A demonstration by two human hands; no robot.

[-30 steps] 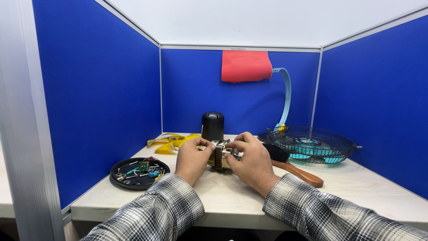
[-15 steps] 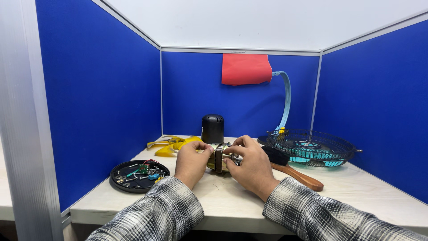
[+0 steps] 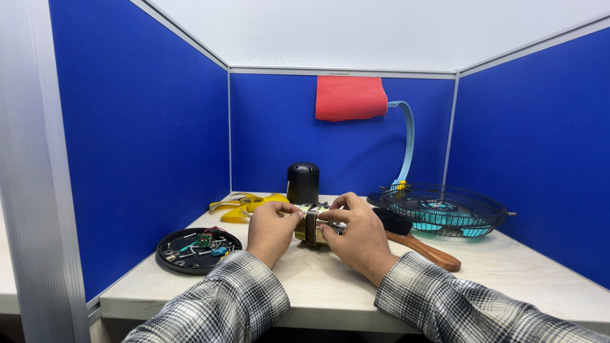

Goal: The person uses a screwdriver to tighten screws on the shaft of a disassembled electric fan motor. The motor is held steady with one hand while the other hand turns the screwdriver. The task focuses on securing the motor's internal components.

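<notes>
- Little change vs earlier: both hands stay on the part, still over table centre.
- Left hand (image 3: 270,230) + right hand (image 3: 358,234) clamped on small brass-and-steel cylindrical motor core (image 3: 312,225), held just above white table (image 3: 330,286).
- Black round tray of small parts (image 3: 198,249) to left; brush w/ wooden handle (image 3: 419,244) to right.

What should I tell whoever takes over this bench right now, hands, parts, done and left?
Left hand and right hand both grip the small fan motor just above the table, fingertips on its casing.
Around it: black round tray of screws and a circuit board at left, yellow fan blade and black motor cover behind, wire fan guard and wooden-handled brush at right.
Done: fan is apart, with blade, guard and cover off.
Left: work on the motor itself; which way it goes is unclear.
</notes>
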